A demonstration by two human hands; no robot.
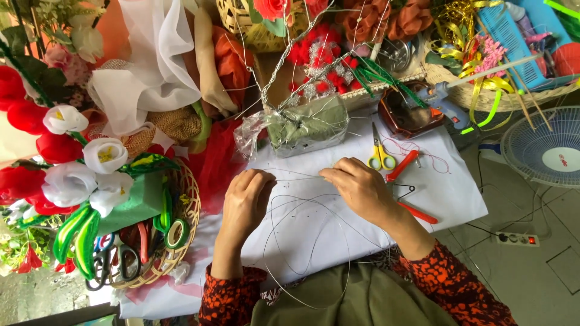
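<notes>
Here, the left hand (pixel 246 202) and right hand (pixel 356 187) each have fingers clamped on thin wire (pixel 302 176) above the white surface (pixel 447 193), scissors (pixel 379 154) and pliers (pixel 406 181) nearby.

Thin shiny metal wire (pixel 314 208) lies on matt white cloth (pixel 447 187) beside glossy plastic-handled scissors (pixel 380 154).

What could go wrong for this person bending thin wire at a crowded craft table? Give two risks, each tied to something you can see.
1. The thin wire loops loosely beneath the left hand and right hand; a free end could spring back and prick fingers.
2. The yellow-handled scissors and red-handled pliers lie right by the right hand, so trailing loops might snag them and drag them across the white sheet.
</notes>
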